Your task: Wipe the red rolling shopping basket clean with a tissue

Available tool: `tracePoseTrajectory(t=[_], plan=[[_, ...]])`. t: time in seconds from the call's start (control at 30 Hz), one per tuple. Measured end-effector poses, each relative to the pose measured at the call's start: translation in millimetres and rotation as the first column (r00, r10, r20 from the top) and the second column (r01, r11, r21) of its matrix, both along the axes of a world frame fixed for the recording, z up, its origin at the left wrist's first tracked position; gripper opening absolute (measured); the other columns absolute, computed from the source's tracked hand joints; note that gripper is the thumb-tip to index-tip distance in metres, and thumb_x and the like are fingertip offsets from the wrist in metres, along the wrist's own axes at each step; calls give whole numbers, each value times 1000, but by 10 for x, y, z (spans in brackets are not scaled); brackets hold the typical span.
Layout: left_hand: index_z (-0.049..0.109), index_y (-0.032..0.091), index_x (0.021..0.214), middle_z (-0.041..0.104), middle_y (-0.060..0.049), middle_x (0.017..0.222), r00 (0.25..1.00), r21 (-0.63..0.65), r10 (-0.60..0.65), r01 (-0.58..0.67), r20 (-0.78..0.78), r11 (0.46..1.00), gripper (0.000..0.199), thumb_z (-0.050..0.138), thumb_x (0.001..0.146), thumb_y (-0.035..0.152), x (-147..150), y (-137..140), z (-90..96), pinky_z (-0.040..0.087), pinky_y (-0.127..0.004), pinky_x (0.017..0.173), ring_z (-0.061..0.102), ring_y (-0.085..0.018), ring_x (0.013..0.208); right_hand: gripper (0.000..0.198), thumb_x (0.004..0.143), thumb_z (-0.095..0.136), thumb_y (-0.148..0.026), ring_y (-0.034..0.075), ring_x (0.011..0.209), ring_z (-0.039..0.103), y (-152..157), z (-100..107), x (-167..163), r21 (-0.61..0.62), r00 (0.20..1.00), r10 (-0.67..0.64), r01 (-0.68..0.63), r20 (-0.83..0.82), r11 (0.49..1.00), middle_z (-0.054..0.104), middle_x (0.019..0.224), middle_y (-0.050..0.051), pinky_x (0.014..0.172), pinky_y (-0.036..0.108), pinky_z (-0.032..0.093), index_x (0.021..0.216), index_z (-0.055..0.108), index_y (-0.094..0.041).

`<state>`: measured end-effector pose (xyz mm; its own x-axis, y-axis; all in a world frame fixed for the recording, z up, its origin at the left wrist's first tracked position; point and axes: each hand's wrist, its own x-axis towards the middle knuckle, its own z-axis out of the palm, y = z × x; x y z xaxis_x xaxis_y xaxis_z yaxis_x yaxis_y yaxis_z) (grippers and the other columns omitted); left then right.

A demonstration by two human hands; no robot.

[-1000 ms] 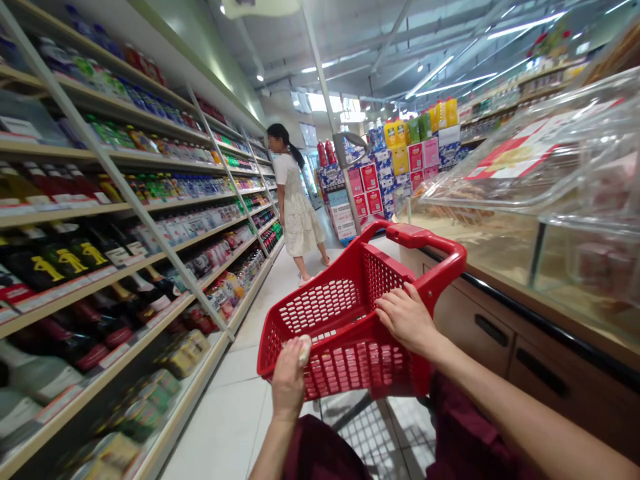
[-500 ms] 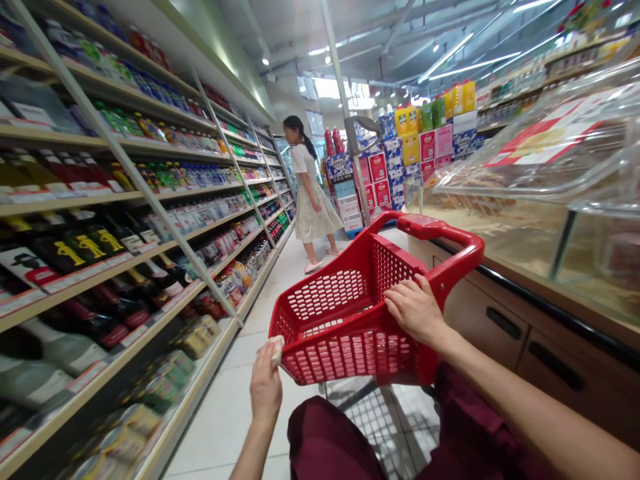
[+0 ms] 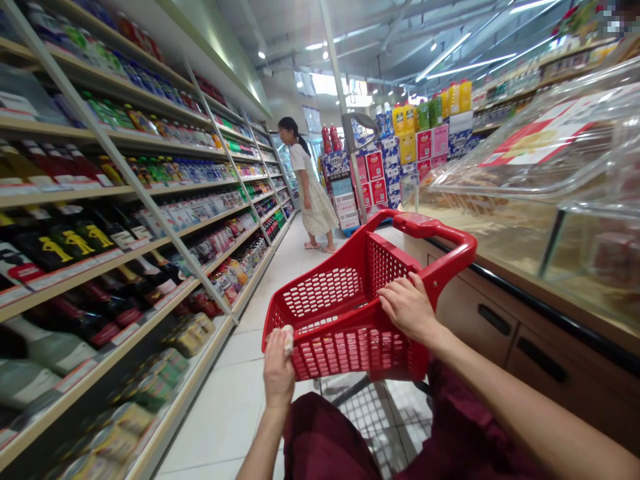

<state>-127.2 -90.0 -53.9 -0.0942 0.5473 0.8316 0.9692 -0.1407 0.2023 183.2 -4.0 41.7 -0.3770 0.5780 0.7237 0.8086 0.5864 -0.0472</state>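
A red shopping cart (image 3: 350,350) with a perforated plastic basket stands in front of me, its handle toward the upper right. My left hand (image 3: 279,372) is closed around a small crumpled white cloth (image 3: 287,339) and presses it to the basket's rim at the left end. Whether it is fabric or paper I cannot tell. My right hand (image 3: 407,309) grips the near rim of the basket close to the handle, its fingers curled over the top. No goods show inside the part of the basket that I can see.
Shelves of bottles and cans (image 3: 165,233) line the left side. On the right stands a display counter (image 3: 505,327) with clear plastic covers (image 3: 560,153). A person in a light dress (image 3: 313,187) is further down the aisle, near stacked drink boxes (image 3: 375,167) and a metal post (image 3: 334,60).
My left hand has slid the cloth a little to the right along the basket's rim. My right hand keeps its grip on the rim. The person ahead has stepped further away.
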Motion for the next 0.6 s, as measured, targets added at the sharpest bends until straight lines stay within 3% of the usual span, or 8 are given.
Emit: tracePoseTrajectory(t=[0.07,0.13,0.33,0.5,0.6], plan=[[40,21,122,46,-5,126,984,-28,-164,162,-77,986,42,33,81,12,211,116,33,34,-40,100,36,-18,121,22,84,41,-26,17,85,48,15,-9,11,10,1000,11,-11,1,1000,64,83,2,96,38,13,85,62,-22],[39,21,123,45,-5,127,965,-52,-236,232,-115,971,43,34,81,11,262,167,53,35,-41,100,36,-18,121,22,84,40,-26,17,86,49,30,-10,35,18,1000,29,-30,10,999,64,85,2,96,38,14,87,62,-22],[37,24,124,49,-4,123,999,77,40,-41,13,996,46,34,80,10,-154,-12,-52,31,-42,103,37,-17,120,22,84,41,-26,18,86,48,21,-16,23,36,999,35,-34,-11,999,64,85,2,95,39,14,84,62,-22],[36,23,125,42,-5,130,983,-39,-168,166,-79,985,47,33,81,10,162,132,-20,32,-43,102,33,-18,123,21,84,41,-25,17,86,49,19,-7,35,31,999,40,-40,-4,999,65,85,2,96,39,14,85,63,-22],[35,24,125,46,-5,127,991,-24,-116,114,-60,993,47,33,80,9,17,94,-40,33,-43,101,35,-18,122,21,84,41,-24,17,87,49,19,-2,54,26,998,53,-53,20,998,65,88,2,96,38,14,87,62,-22]])
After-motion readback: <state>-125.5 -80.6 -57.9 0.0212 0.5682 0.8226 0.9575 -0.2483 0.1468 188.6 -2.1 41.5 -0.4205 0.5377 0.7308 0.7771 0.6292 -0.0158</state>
